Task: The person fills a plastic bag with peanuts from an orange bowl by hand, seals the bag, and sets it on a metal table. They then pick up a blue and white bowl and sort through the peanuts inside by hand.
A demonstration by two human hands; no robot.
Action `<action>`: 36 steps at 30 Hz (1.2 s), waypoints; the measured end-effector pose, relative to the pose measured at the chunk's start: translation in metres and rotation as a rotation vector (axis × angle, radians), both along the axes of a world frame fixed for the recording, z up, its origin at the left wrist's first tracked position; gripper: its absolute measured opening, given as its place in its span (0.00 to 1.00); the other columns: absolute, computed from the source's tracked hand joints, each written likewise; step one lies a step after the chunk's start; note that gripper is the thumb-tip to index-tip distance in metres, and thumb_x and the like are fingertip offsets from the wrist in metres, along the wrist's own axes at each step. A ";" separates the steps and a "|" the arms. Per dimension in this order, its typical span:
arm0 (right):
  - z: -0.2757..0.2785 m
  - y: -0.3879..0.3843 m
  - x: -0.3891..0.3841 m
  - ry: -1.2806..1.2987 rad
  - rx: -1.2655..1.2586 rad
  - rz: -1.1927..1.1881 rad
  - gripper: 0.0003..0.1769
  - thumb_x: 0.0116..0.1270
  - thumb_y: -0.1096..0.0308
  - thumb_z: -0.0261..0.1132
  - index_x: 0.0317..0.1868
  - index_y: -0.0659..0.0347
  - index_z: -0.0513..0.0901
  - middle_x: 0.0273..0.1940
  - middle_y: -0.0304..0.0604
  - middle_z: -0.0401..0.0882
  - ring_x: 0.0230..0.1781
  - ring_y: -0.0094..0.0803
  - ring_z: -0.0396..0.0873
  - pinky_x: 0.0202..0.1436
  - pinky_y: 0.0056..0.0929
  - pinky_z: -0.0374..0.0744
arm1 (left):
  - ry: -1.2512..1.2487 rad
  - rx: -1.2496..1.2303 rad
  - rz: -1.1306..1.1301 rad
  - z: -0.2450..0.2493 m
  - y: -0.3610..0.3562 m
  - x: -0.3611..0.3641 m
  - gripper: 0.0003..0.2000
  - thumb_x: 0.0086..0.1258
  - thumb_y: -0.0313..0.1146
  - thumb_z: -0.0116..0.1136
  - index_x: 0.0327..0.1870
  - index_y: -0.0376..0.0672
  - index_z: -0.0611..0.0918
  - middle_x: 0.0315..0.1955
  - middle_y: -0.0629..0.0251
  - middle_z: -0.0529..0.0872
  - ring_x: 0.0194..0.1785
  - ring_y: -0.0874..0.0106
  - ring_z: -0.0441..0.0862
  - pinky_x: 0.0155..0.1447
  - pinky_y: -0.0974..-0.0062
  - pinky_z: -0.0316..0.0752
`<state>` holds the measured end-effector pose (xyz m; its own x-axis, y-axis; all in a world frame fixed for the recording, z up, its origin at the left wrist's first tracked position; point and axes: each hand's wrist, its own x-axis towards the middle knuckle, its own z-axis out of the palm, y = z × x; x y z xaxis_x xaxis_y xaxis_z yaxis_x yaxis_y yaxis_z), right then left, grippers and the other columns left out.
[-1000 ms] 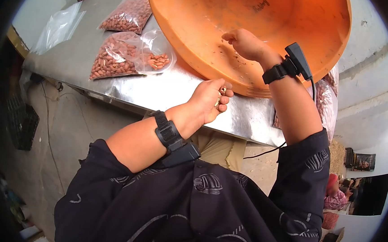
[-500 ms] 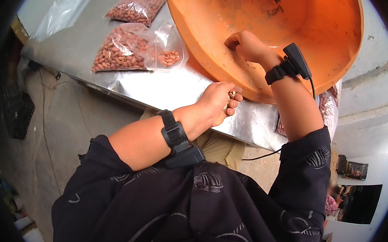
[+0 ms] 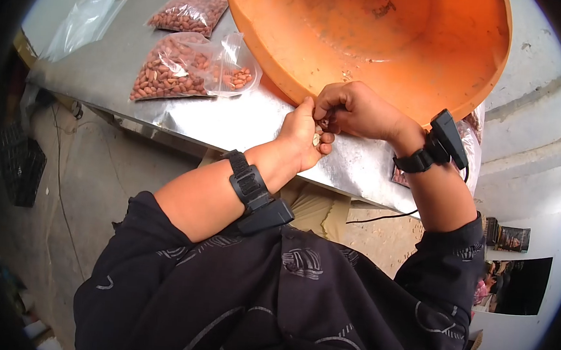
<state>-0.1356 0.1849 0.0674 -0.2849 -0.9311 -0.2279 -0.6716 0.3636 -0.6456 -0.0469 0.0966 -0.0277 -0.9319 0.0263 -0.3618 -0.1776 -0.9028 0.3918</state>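
My left hand (image 3: 297, 137) is curled palm up around a few small pale peanut bits (image 3: 316, 139), just in front of the basin's near rim. Over its fingers, my right hand (image 3: 358, 112) is closed in a pinch, its fingertips meeting the left palm. What those fingertips hold is too small to make out. The large orange basin (image 3: 269, 51) is tilted toward me on the table, with a few crumbs and stains on its inner wall. Each wrist wears a black strap with a device.
The metal table (image 3: 248, 124) carries a clear bag of red-skinned peanuts (image 3: 171, 70), with another peanut bag (image 3: 193, 6) behind it. Flat clear plastic bags (image 3: 83, 24) lie at the far left. More bagged peanuts (image 3: 399, 175) are under my right forearm. A black cable (image 3: 381, 218) hangs near the edge.
My right hand has come out of the basin, toward me and leftward, to meet my left hand. The left hand has shifted slightly to the left and up.
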 end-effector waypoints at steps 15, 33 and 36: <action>-0.001 0.084 -0.011 0.793 -0.183 -0.015 0.30 0.47 0.72 0.68 0.55 0.59 0.75 0.56 0.46 0.73 0.58 0.45 0.71 0.61 0.38 0.71 | 0.117 -0.145 -0.010 -0.002 0.005 0.007 0.14 0.74 0.37 0.48 0.26 0.44 0.69 0.21 0.66 0.72 0.19 0.80 0.63 0.21 0.82 0.60; -0.005 0.065 -0.025 1.638 -0.512 -0.211 0.06 0.58 0.70 0.60 0.37 0.54 0.75 0.33 0.35 0.77 0.35 0.32 0.77 0.39 0.30 0.73 | 0.560 -1.356 0.307 -0.009 -0.022 0.050 0.17 0.74 0.36 0.51 0.23 0.37 0.70 0.15 0.64 0.69 0.21 0.75 0.63 0.27 0.74 0.64; 0.010 0.058 -0.023 1.615 -0.454 -0.150 0.06 0.57 0.71 0.60 0.36 0.54 0.75 0.32 0.36 0.77 0.35 0.33 0.77 0.38 0.31 0.73 | 0.559 -1.358 0.342 -0.008 -0.020 0.050 0.17 0.73 0.35 0.52 0.23 0.36 0.69 0.15 0.58 0.67 0.20 0.69 0.61 0.26 0.70 0.63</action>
